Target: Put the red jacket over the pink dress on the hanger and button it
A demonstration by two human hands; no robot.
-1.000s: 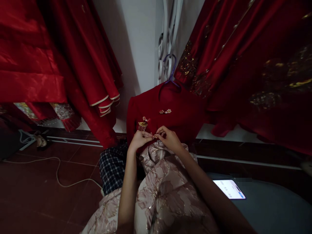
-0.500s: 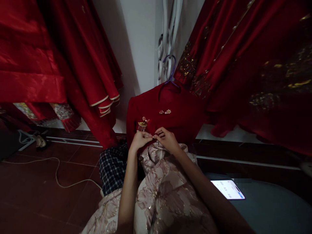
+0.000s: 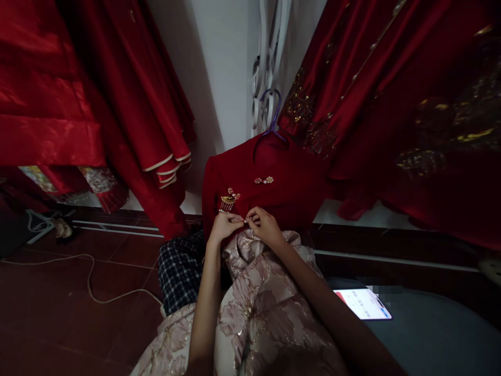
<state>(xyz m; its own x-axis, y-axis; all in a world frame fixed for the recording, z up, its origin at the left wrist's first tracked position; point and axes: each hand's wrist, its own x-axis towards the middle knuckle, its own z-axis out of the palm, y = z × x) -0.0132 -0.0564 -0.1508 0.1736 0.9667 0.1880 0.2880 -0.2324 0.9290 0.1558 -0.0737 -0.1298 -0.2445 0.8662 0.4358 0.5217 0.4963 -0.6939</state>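
A dark red garment [image 3: 274, 193] on a purple hanger [image 3: 272, 112] lies across my knees. It carries a gold fringed ornament [image 3: 228, 200] and a pearl clasp [image 3: 264, 180]. My left hand [image 3: 225, 225] and my right hand [image 3: 266, 225] meet at the garment's lower edge. Both pinch something tiny between their fingertips, too small to make out. A pink and gold brocade cloth [image 3: 258, 303] covers my lap beneath my forearms.
Red gowns hang at the left [image 3: 97, 104] and right [image 3: 391, 104] of a white wall. A lit phone [image 3: 362, 303] lies on a grey seat [image 3: 438, 334] to my right. A white cable [image 3: 90, 282] crosses the red tiled floor. Checked fabric [image 3: 180, 269] shows at my left knee.
Both hands have crept slightly up and left along the garment's edge, still pinched together. The phone screen shows a different picture.
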